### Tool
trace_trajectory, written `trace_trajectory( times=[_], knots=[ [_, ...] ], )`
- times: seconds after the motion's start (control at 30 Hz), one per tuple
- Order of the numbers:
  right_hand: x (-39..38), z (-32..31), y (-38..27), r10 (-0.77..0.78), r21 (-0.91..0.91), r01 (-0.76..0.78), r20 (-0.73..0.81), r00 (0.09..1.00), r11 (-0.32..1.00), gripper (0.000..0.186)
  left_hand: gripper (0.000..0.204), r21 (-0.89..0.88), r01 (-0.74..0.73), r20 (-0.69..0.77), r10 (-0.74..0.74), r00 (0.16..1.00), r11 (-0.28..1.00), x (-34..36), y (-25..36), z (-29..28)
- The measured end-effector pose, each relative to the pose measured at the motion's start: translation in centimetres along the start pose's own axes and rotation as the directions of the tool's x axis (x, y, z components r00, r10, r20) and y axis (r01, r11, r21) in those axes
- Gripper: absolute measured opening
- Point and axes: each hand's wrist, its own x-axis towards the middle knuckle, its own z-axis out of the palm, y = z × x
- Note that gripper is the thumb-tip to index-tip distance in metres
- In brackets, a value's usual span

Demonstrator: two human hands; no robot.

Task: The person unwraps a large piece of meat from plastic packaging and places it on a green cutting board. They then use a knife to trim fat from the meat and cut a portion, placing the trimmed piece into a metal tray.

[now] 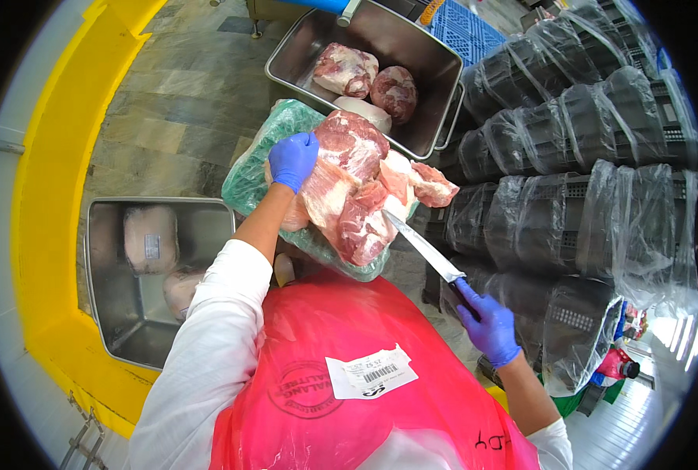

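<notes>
Pink raw meat (350,186) against the left hand (293,160), mostly to its right

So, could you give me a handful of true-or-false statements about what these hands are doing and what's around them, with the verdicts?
1. The right hand holds a knife. True.
2. The left hand is bare. False: that hand wears a blue glove.
3. The knife's blade points toward the meat. True.
4. The upper metal tub is empty. False: pieces of meat lie in that tub.
5. Green plastic shows beneath the meat in front of the person. True.
6. The person's apron is yellow. False: the apron is pinkish red.
</notes>
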Motion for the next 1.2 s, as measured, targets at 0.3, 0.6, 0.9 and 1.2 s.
trace_trajectory(
  times=[0.3, 0.6, 0.9, 1.2],
  knots=[
    [6.3, -9.9, -10.2, -0.093, -0.364, 0.178, 0.237, 0.967, 0.914, 0.039, 0.04, -0.02, 0.011, -0.034, -0.012, 0.999, 1.0, -0.3, -0.3, 0.1],
    [12.6, -11.5, -14.3, -0.184, -0.45, 0.408, 0.461, 0.868, 0.795, 0.041, 0.041, -0.03, 0.027, -0.007, -0.027, 1.0, 0.999, -0.8, 0.7, -0.4],
    [6.9, 1.1, -1.1, -0.235, -0.352, 0.283, 0.174, 0.956, 0.892, 0.048, 0.039, -0.053, 0.036, 0.035, -0.034, 0.999, 0.998, -0.2, 0.9, -0.5],
    [6.7, 8.1, 6.9, -0.339, -0.165, 0.34, 0.033, 0.94, 0.926, 0.057, 0.036, -0.123, 0.019, -0.053, -0.026, 0.998, 0.992, -0.1, 0.6, -0.6]
  ],
)
